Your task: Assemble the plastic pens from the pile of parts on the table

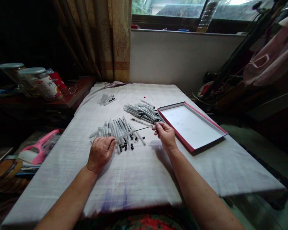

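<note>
Left hand [100,151] hides part of pen pile [120,127].

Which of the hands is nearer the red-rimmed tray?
Right. The right hand, pinching a thin refill, is just left of the tray; the left hand sits farther left, by the near pen pile.

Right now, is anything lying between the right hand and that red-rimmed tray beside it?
Nothing visible does. The right hand, pinching a thin rod, sits just left of the tray, with only a sliver of bare white cloth between them.
</note>
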{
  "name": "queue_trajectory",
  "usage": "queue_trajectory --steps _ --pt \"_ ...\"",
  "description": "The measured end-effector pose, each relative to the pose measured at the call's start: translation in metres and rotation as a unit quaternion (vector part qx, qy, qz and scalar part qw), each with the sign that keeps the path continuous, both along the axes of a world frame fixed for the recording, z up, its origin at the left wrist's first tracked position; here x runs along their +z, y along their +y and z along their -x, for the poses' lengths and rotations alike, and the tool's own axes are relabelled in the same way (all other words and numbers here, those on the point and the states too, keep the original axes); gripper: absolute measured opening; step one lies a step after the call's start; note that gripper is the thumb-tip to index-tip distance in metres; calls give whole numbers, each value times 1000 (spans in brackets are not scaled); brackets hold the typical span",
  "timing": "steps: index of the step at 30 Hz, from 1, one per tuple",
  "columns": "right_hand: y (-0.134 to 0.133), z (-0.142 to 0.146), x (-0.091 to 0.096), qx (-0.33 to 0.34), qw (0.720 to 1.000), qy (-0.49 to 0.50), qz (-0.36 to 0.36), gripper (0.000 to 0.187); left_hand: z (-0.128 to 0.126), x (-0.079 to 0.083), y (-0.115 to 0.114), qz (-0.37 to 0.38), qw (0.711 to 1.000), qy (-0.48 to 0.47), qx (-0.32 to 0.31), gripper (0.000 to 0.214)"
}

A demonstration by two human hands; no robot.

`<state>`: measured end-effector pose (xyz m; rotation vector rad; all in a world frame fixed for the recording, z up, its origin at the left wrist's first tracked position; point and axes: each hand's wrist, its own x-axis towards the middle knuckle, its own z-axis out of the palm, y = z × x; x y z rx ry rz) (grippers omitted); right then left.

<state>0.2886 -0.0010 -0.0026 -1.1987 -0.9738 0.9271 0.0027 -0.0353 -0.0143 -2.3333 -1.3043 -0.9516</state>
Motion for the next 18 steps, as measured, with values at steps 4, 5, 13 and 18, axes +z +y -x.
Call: queue_trajectory --steps 4,5,13,18 --pt "2 -1 -2 -62 998 20 -23 37 10 4 3 -45 997 -17 58 25" --pt "0 2 -5 -48 998 2 -28 36 10 5 4 -52 997 -20 61 24" --pt "-17 28 -18 124 941 -310 -48 22 -3 3 -2 -39 999 -7 -12 18" --pt "-21 22 8 146 926 -340 -81 32 -14 8 -8 -33 997 20 -67 18"
